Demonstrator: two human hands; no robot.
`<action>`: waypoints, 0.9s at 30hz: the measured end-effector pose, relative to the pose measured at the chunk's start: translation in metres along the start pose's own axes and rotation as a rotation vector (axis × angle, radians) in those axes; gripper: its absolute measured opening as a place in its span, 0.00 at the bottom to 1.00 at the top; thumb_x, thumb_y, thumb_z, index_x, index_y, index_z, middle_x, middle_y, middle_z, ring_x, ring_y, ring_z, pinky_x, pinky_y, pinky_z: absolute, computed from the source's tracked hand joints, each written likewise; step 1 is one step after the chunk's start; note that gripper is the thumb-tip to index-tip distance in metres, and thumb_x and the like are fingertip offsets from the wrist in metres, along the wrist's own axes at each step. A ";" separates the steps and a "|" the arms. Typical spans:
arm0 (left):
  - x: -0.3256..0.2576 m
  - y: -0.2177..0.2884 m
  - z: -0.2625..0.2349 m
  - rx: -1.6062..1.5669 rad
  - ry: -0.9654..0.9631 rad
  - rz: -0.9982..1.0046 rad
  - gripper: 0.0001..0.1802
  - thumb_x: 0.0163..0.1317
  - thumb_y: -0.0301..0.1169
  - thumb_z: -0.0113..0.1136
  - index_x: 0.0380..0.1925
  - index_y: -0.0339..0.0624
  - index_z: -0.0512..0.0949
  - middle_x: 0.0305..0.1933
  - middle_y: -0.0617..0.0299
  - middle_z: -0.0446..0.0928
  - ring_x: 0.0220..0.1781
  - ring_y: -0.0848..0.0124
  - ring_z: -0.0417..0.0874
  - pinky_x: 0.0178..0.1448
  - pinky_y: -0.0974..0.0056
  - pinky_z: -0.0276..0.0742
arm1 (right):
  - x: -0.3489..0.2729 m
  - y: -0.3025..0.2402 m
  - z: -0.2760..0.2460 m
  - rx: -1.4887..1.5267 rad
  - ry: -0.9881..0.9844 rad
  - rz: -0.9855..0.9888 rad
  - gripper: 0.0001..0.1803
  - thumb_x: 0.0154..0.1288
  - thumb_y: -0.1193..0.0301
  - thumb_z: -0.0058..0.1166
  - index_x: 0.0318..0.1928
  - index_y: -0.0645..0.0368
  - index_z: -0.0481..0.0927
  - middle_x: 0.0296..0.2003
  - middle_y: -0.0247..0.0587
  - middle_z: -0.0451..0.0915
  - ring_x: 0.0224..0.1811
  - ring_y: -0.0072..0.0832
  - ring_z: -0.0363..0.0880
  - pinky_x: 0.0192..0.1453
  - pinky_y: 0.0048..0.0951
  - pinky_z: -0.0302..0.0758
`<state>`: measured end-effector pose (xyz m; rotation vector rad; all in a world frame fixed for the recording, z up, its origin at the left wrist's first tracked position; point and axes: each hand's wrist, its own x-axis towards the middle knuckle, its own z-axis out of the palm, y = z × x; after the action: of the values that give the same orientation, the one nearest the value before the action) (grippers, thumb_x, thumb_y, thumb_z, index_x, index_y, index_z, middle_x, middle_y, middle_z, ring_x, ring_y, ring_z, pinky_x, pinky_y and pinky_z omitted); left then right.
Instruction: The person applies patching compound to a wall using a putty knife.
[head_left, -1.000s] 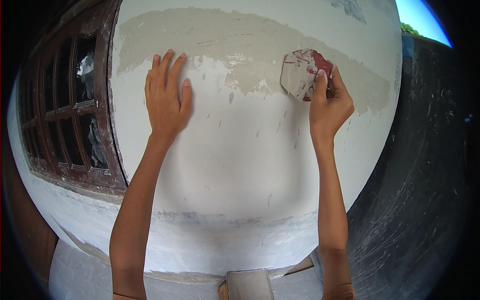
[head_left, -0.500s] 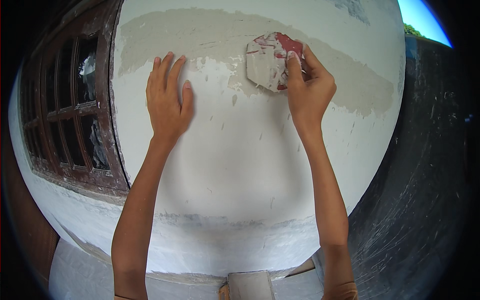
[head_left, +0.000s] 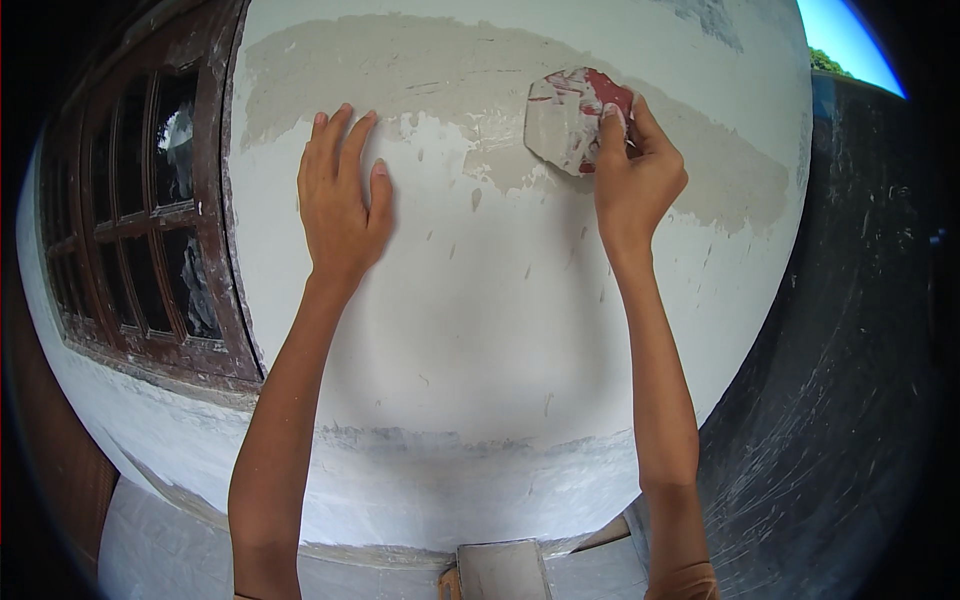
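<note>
My right hand (head_left: 635,175) grips a red putty scraper (head_left: 570,118) smeared with grey-white filler, its blade pressed flat against the white wall (head_left: 480,330). The blade lies at the lower edge of a wide band of fresh grey putty (head_left: 400,70) that runs across the upper wall. My left hand (head_left: 342,195) rests flat on the wall with fingers spread upward, just below the putty band and left of the scraper; it holds nothing.
A dark brown wooden window (head_left: 140,220) with several panes stands at the left of the wall. A dark rough wall (head_left: 860,350) runs down the right. A flat grey board (head_left: 503,572) sits at the bottom centre. Blue sky (head_left: 850,40) shows at the top right.
My right hand has carried the scraper leftward and a little upward along the putty band. My left hand has stayed in place on the wall.
</note>
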<state>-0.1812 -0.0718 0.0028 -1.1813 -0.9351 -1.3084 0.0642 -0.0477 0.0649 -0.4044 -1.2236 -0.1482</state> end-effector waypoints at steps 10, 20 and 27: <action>0.001 0.001 -0.001 -0.034 0.033 -0.020 0.25 0.62 0.30 0.52 0.61 0.44 0.73 0.67 0.50 0.68 0.75 0.51 0.61 0.74 0.46 0.57 | -0.004 -0.008 0.004 0.045 -0.029 -0.029 0.23 0.67 0.71 0.54 0.58 0.74 0.75 0.24 0.43 0.83 0.22 0.18 0.75 0.31 0.22 0.73; -0.001 -0.002 -0.001 -0.008 -0.013 -0.033 0.24 0.66 0.32 0.49 0.64 0.44 0.70 0.70 0.51 0.65 0.77 0.52 0.58 0.75 0.48 0.53 | 0.005 -0.017 0.019 0.049 -0.091 -0.019 0.24 0.67 0.70 0.54 0.58 0.74 0.75 0.32 0.51 0.86 0.23 0.20 0.75 0.38 0.25 0.76; 0.000 0.001 0.000 -0.020 0.026 -0.027 0.24 0.62 0.29 0.53 0.60 0.42 0.74 0.67 0.49 0.68 0.74 0.50 0.62 0.74 0.46 0.57 | -0.003 -0.018 0.024 0.138 -0.064 0.048 0.24 0.67 0.70 0.54 0.58 0.74 0.75 0.34 0.52 0.86 0.27 0.21 0.79 0.42 0.25 0.76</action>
<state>-0.1799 -0.0717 0.0027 -1.1685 -0.9235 -1.3544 0.0360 -0.0555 0.0732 -0.3200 -1.2776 -0.0090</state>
